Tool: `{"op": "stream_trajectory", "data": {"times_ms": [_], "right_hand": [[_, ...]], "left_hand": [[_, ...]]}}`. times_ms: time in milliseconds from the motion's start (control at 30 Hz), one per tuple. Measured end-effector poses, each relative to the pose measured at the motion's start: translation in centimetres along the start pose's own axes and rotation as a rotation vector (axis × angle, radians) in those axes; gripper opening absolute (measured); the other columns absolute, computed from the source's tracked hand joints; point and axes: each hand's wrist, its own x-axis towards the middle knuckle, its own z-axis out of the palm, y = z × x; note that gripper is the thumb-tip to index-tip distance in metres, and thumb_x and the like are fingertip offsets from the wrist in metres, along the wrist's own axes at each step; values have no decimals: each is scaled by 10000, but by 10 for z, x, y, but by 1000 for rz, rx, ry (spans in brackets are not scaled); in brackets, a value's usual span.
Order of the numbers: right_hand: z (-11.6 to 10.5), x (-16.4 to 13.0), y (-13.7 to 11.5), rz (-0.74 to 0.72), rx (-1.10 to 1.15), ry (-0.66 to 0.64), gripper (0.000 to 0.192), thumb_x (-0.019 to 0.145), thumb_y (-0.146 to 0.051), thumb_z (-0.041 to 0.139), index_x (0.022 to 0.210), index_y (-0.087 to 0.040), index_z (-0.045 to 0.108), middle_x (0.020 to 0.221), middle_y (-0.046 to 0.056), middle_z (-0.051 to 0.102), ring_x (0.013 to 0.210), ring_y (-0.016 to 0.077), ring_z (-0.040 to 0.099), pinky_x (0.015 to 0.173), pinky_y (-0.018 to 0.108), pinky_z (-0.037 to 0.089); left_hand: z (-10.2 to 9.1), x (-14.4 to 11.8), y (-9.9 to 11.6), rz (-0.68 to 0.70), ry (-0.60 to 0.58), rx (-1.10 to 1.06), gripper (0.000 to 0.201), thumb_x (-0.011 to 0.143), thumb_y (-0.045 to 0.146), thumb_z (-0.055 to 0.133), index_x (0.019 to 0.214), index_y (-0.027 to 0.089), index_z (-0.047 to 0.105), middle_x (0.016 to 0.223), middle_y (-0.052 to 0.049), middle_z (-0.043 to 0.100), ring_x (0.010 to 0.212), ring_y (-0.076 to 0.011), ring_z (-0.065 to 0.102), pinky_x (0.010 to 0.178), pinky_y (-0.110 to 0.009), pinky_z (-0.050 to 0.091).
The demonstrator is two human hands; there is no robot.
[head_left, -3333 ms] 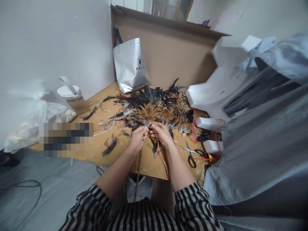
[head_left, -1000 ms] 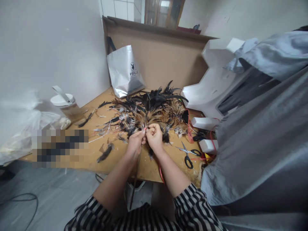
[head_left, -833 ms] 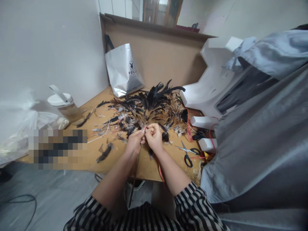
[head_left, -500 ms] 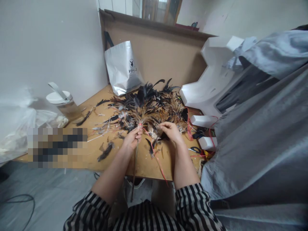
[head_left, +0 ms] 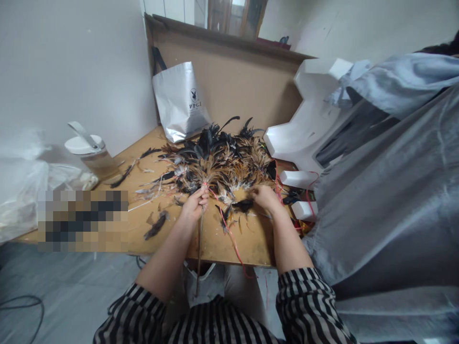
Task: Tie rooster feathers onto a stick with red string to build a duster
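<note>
Binding step in hand, by the look of it — left hand [head_left: 194, 204] closed round top of thin stick [head_left: 199, 248], pinching red string [head_left: 225, 224] where feather bundle [head_left: 211, 174] is tied on. Stick hangs down past table edge [head_left: 172, 251] toward lap. String trails loose from grip, down betw. the two forearms.

Right hand [head_left: 264, 197] out to the right, palm down, fingers curled into loose feathers [head_left: 247, 165] — whether any gripped, cannot tell. Wrist low, forearm angled in from striped sleeve [head_left: 308, 301].

Next move prob. calls for fresh feathers brought to left fist, tension kept on string. White blocks [head_left: 299, 179] just right of right hand.
</note>
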Motion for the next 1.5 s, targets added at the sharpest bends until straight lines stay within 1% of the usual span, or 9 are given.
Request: {"op": "stream_trajectory", "data": {"times_ms": [167,333,467,667,933,1033,1233,1367,1500], "right_hand": [[-11,1,33,242,1,208,261,729,-304,492,844,-190,696,832,89,685,793,196,608,672,246,407],[1,7,49,315,45,191,269,716,-339,499,706,-153,693,744,103,680,715,186,610,619,237,405],[8,12,46,348,16,140,320,713,-398,504,670,-141,690,697,127,666,696,207,614,623,268,421],[13,21,36,469,-33,124,389,669,-461,542,821,-138,696,857,189,657,830,295,618,682,358,440],[17,24,23,335,336,363,272,667,-379,514,671,-137,639,642,83,657,649,171,581,598,237,416],[14,19,11,289,703,373,220,624,-367,564,622,-148,578,500,16,586,470,119,491,470,216,371],[6,2,-37,193,1353,161,248,557,-308,683,595,-178,475,412,-64,481,353,63,401,355,167,251],[7,-12,-77,93,1462,-7,253,560,-296,698,602,-176,479,425,-58,502,346,52,384,356,166,251],[21,-21,-112,17,1339,-73,223,580,-306,679,608,-170,505,422,-57,499,359,58,393,380,179,279]], "left_hand": [[2,-2,-1,8,21,33,120,814,32,432,809,114,520,632,11,438,420,4,359,304,-48,220],[3,-3,-1,13,23,41,130,816,30,418,803,117,514,637,9,439,421,4,361,303,-49,218],[3,-2,-1,10,18,60,121,821,43,422,788,116,513,635,10,435,420,4,358,302,-52,218],[0,-1,-2,8,12,41,129,829,41,405,806,105,514,649,5,440,425,5,366,303,-56,221],[0,0,-2,17,-2,25,131,818,31,424,838,110,527,651,10,439,423,4,365,303,-58,221],[0,0,-2,24,10,23,131,818,29,419,826,107,524,642,9,441,423,1,370,300,-58,221],[-2,2,-3,52,23,58,116,809,36,439,816,102,534,635,5,451,413,2,367,299,-59,219],[-1,2,-4,66,47,88,104,796,32,457,773,99,534,630,1,455,417,1,377,297,-60,209],[1,2,-5,88,41,111,90,782,30,480,759,90,544,624,-2,466,419,3,379,300,-61,198]]}}
